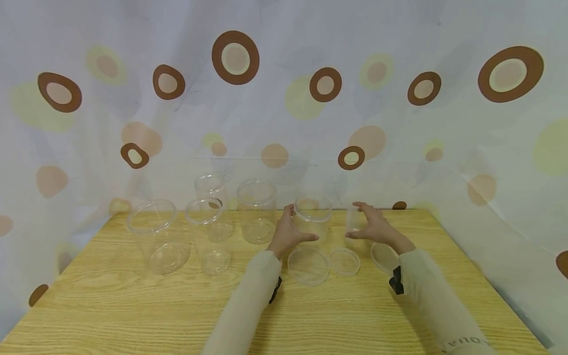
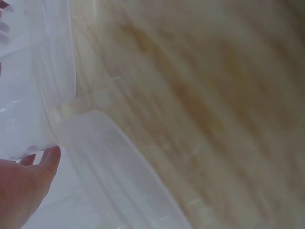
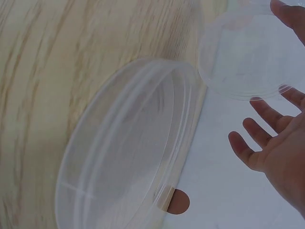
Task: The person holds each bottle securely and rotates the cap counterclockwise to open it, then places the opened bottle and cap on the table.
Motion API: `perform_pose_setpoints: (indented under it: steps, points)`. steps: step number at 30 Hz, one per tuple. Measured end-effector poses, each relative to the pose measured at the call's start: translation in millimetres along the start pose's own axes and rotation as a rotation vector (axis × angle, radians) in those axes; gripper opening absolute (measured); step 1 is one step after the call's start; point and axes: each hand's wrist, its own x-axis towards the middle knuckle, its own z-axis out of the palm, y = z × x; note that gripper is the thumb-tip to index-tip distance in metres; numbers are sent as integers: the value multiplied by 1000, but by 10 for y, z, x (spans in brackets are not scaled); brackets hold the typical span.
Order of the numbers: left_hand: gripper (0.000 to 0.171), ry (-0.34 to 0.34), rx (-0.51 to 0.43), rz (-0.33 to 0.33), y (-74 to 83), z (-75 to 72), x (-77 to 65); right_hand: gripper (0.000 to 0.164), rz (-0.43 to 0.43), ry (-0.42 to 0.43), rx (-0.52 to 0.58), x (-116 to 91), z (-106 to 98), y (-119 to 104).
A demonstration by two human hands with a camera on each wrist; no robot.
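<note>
In the head view, my left hand curls around the left side of a clear plastic jar, its thumb across the front and its fingers behind. The jar stands upright with its mouth open. To the right, my right hand holds a clear round lid on edge between thumb and fingers. The right wrist view shows this held lid face-on, two fingertips at its lower rim. Three more lids lie near the hands: a large one, a smaller one and one beside the right wrist.
Left of the hands stand several open clear jars: a wide one, a narrow one, a tall one behind it and another. The wooden table meets a patterned cloth backdrop at its far edge.
</note>
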Motion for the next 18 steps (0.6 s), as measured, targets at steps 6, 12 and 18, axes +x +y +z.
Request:
perform_pose_setpoints:
  steps: [6,12,18]
  points:
    - [100,-3,16,-45,17,2,-8,93,28,-9,-79,49,52,-44]
    - [100,-11,11,-58,8,-4,-1,89,43,-33,-137,80,79,-116]
    - [100,-16,34,-65,9,-22,10,87,54,-62,-176,102,136,-90]
